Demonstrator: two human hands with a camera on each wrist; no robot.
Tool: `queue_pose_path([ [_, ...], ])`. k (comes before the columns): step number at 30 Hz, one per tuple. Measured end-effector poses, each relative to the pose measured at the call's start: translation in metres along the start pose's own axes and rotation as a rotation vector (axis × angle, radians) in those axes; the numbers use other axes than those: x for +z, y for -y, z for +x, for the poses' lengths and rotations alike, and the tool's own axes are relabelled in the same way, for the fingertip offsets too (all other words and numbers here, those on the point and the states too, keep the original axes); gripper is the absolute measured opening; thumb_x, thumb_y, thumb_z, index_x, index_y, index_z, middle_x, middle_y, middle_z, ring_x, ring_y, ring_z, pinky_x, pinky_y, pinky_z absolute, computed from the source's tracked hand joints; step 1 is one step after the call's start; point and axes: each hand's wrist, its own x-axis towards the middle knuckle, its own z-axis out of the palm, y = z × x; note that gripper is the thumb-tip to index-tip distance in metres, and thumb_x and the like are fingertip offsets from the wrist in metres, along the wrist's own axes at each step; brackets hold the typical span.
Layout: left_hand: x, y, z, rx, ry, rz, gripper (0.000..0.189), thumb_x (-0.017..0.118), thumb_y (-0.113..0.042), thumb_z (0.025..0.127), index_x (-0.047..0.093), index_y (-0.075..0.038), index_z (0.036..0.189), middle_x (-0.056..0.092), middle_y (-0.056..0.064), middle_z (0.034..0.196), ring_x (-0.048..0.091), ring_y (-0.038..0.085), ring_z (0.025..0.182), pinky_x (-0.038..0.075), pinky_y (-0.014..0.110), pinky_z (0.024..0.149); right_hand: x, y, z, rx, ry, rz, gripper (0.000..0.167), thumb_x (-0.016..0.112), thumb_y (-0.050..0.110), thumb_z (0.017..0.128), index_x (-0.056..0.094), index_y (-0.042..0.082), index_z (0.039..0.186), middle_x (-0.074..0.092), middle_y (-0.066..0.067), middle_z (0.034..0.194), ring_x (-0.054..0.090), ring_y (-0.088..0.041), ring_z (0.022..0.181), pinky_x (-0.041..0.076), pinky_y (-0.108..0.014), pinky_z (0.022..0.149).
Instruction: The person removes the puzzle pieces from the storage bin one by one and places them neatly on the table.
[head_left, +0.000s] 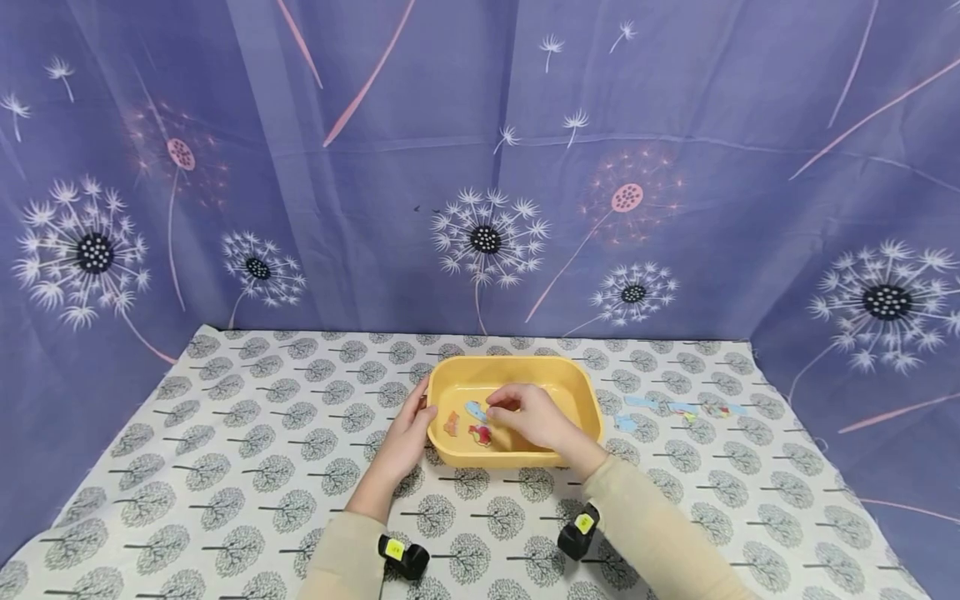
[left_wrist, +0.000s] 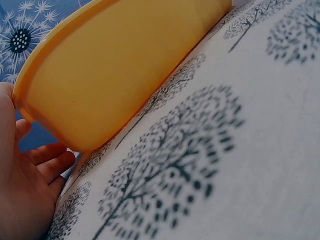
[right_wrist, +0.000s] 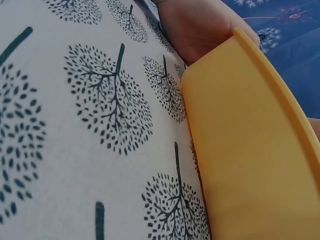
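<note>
A yellow plastic tub (head_left: 495, 459) stands in front of me. My left hand (head_left: 405, 433) grips its left end, thumb at the rim and fingers against the outer wall. Over the inside of the tub my right hand (head_left: 532, 417) has its fingers bent and its thumb close to the index finger. Those fingertips come right up to a small light-blue flat piece (head_left: 475, 410); I cannot tell whether they pinch it. Close by on the tub floor lie a red piece (head_left: 480, 435) and an orange piece (head_left: 452, 423). In the right wrist view, the tub's wall (right_wrist: 250, 130) hides the fingers.
Several thin blue pieces, some with coloured pictures, lie to the right of the tub, among them a blue strip (head_left: 640, 402) and a small blue piece (head_left: 625, 423). A tree-print cloth (head_left: 300, 467) covers the table. Behind it hangs a purple dandelion curtain (head_left: 390, 250).
</note>
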Motion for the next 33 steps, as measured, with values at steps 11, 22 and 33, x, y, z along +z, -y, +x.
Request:
queue_pose_path([
  [11,0.000,0.004,0.003,0.016,0.012,-0.020,0.054,0.039,-0.021,0.101,0.021,-0.020,0.152,0.042,0.022,0.143,0.055,0.037,0.117,0.043,0.050,0.104,0.005,-0.005,0.001,0.015,0.118,-0.076,0.017,0.070,0.013,0.082,0.069,0.004,0.097,0.071,-0.002,0.088,0.061,-0.009,0.078,0.052,-0.023,0.075],
  [22,0.001,0.004,0.003,0.018,0.019,-0.034,0.055,0.039,-0.021,0.101,0.019,-0.019,0.152,0.032,0.022,0.150,0.048,0.040,0.126,0.039,0.048,0.107,0.008,-0.004,0.003,-0.007,0.220,-0.107,0.018,0.073,0.012,0.081,0.071,0.005,0.098,0.069,-0.002,0.085,0.062,-0.010,0.079,0.052,-0.021,0.075],
  [33,0.005,0.036,0.020,0.025,0.010,-0.047,0.056,0.039,-0.027,0.101,0.018,-0.024,0.152,0.029,0.018,0.152,0.046,0.039,0.129,0.037,0.048,0.108,0.008,-0.002,0.001,-0.052,0.240,-0.225,0.031,0.076,0.013,0.077,0.070,0.003,0.106,0.059,-0.007,0.089,0.058,-0.015,0.080,0.051,-0.021,0.072],
])
